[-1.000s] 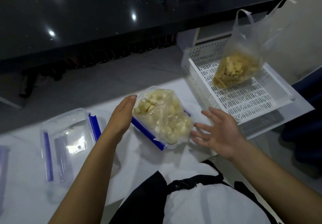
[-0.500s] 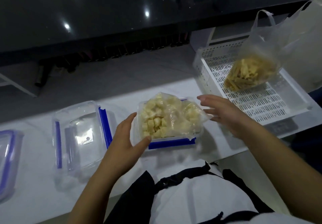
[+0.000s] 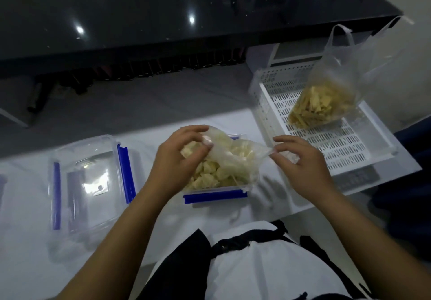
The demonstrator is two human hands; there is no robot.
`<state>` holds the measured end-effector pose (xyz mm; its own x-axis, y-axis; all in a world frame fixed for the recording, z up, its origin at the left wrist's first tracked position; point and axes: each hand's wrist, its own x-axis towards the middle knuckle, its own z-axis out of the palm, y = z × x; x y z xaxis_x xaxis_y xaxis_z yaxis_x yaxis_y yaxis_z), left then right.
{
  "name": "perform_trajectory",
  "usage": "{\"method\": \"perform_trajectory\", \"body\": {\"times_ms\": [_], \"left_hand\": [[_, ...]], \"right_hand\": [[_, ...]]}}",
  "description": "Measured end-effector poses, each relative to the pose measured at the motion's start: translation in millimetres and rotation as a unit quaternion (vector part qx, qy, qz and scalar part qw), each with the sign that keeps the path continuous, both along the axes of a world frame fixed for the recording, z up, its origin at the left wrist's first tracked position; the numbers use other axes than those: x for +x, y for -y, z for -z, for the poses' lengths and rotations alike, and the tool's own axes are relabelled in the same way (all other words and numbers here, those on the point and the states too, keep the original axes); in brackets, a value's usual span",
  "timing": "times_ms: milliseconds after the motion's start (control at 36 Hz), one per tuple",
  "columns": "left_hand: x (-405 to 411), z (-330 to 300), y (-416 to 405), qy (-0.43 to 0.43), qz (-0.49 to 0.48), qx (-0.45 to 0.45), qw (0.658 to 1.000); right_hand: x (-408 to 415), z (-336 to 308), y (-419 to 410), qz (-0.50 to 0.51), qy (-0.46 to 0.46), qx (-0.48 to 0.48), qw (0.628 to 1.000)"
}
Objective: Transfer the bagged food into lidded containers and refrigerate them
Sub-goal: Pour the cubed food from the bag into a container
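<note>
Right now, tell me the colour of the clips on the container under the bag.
Blue clips, clearest in the head view.

Bare surface [image 3: 151, 134] lies between the clear lidded container [image 3: 91, 183] at left and the bag-filled container [image 3: 217, 192] at centre. The white perforated tray [image 3: 349, 152], bearing a tall bag of food strips [image 3: 326, 104], blocks the right side. A dark overhanging slab [image 3: 163, 15] limits height at the rear (its underside unclear). Both hands [image 3: 177, 159] occupy the central container's top.
</note>
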<state>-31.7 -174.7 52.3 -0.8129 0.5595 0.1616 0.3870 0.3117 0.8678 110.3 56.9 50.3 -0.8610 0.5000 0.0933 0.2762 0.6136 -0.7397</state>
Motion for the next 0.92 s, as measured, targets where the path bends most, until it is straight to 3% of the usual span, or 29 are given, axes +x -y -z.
{"method": "perform_trajectory", "body": {"times_ms": [111,278,444,583,722,806,917], "left_hand": [[-9.0,-4.7,10.8,0.134,-0.061,0.130,0.980],[-14.3,-11.5,14.7,0.081,-0.075,0.152,0.982],[-25.6,-28.8,8.9,0.087,-0.088,0.216,0.969],[-33.6,-30.9,-2.0,0.121,-0.105,0.216,0.963],[-39.0,-27.2,-4.7,0.136,-0.081,0.218,0.963],[-44.7,-20.6,0.0,0.165,-0.001,0.180,0.970],[-52.1,-2.7,6.7,0.111,0.088,-0.099,0.985]], "right_hand": [[7.5,-16.1,-6.8,0.019,-0.058,-0.098,0.993],[2.9,-35.6,-6.8,-0.006,-0.122,-0.217,0.969],[-17.3,-47.0,-5.8,-0.003,-0.187,-0.249,0.950],[-28.2,-18.2,3.4,-0.035,-0.070,-0.357,0.931],[-34.3,10.9,7.1,-0.008,-0.009,-0.349,0.937],[-42.0,15.5,2.6,0.019,-0.011,-0.334,0.942],[-50.5,10.7,-0.3,0.036,-0.035,-0.337,0.940]]}}
